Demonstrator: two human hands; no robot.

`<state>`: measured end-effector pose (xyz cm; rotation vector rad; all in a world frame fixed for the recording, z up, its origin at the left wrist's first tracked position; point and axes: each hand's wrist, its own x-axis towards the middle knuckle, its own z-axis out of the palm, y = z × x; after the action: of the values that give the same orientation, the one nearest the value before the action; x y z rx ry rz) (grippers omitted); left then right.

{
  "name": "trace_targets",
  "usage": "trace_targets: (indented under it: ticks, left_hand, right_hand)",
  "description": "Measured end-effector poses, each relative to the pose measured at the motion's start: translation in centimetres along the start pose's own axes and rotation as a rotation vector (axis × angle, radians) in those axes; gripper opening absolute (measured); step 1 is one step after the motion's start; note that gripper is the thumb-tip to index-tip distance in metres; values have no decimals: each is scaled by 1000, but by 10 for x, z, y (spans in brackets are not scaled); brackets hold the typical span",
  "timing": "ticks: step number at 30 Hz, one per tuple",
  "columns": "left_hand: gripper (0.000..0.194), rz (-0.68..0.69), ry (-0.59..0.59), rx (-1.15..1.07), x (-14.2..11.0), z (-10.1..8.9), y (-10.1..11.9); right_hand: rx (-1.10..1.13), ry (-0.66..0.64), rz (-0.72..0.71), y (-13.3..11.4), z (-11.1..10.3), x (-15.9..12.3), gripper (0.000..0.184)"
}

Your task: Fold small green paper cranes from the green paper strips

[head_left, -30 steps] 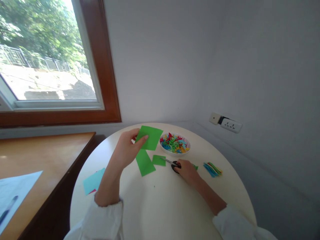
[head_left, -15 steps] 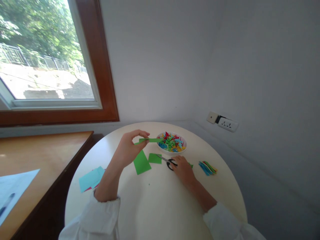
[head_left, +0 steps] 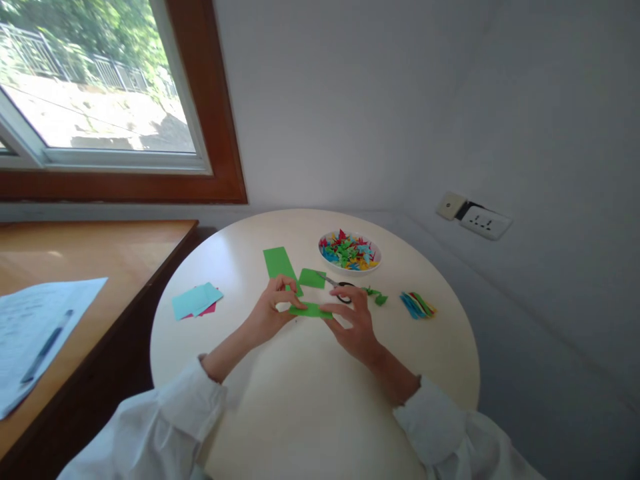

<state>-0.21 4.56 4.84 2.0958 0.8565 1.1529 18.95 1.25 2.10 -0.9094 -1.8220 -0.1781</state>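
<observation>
Between my two hands is a small green paper strip [head_left: 312, 310], held level just above the table. My left hand [head_left: 273, 307] pinches its left end between thumb and fingers. Its right end is pinched by my right hand [head_left: 356, 327]. Behind the strip lie a long green paper sheet [head_left: 277, 263] and a smaller green paper piece [head_left: 312, 278]. Scissors with black handles [head_left: 342, 285] rest with their tips over the smaller piece, the handles partly covered by my right fingers. Curled green paper bits [head_left: 380, 299] lie to the right of that hand.
A white bowl [head_left: 350, 269] of colourful folded paper shapes stands at the back of the round white table [head_left: 310, 413]. Coloured paper strips [head_left: 418, 305] lie at right, blue and red paper squares [head_left: 198, 301] at left. A wooden desk [head_left: 135, 247] holds written sheets and a pen [head_left: 47, 345].
My left hand has brought the green strip down and nearer. My right hand has left the scissors on the table and taken the strip's right end. The view has tilted downward.
</observation>
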Motion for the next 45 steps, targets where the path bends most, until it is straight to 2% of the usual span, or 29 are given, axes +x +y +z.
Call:
trace_targets:
  ticks: [4, 7, 10, 13, 16, 19, 25, 28, 34, 45]
  left_hand:
    - [12, -78, -97, 246, -27, 4, -4]
    - [18, -54, -172, 475, -49, 5, 0]
    - [18, -27, -236, 564, -66, 6, 6]
    - [16, -32, -295, 559, -75, 9, 9]
    - [18, -90, -326, 521, -78, 11, 9]
    - [19, -152, -308, 471, -79, 13, 6]
    - [15, -294, -254, 343, -79, 17, 5]
    - [14, -368, -232, 314, -77, 18, 6]
    - [16, -467, -173, 385, -75, 22, 7]
    - [18, -482, -149, 472, -76, 25, 7]
  right_hand:
    - [93, -224, -201, -7, -2, -5, 14]
    - [83, -394, -279, -11, -4, -10, 13]
    - [82, -502, -289, -12, -4, -16, 16]
    - [118, -566, -244, -11, -3, -20, 17]
    - [171, -596, -196, -9, -1, -25, 14]
    - [246, -617, -111, -7, 2, -28, 11]
    - [184, -563, 245, -7, 10, -30, 18]
    - [138, -595, 345, -10, 13, -29, 21]
    - [24, -640, 407, -18, 19, -27, 17]
    - [-160, -628, 385, -22, 25, -24, 20]
